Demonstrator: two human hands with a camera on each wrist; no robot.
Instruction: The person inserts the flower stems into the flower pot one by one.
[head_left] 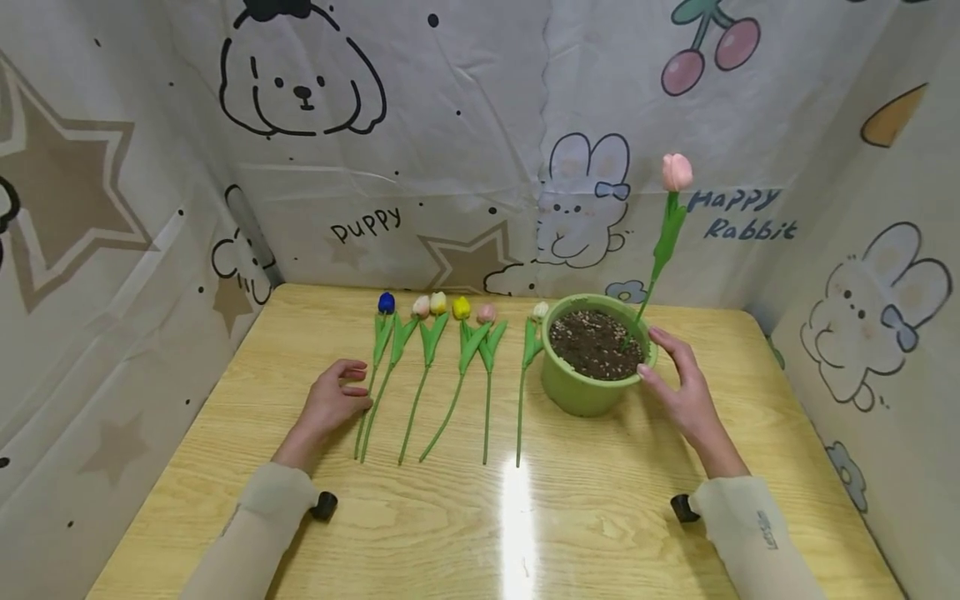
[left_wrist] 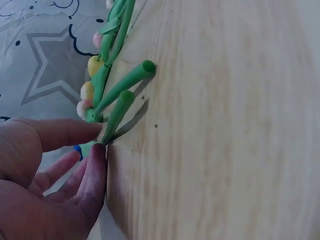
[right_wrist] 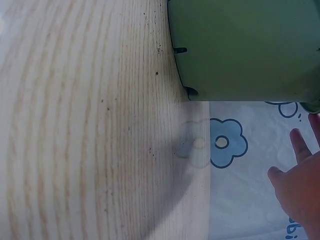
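My left hand is at the left end of a row of artificial tulips, its thumb and finger pinching the stem of the blue tulip. In the left wrist view, that stem's end sticks out between the fingertips. Beside it lies a pale pink tulip. My right hand touches the right rim of a green flowerpot with spread, nearly straight fingers. Dark soil fills the pot, and a pink tulip stands in it, leaning right.
Further along the row lie a cream tulip, a yellow tulip, another pink tulip and a white tulip close to the pot. Patterned cloth hangs behind and beside the wooden table.
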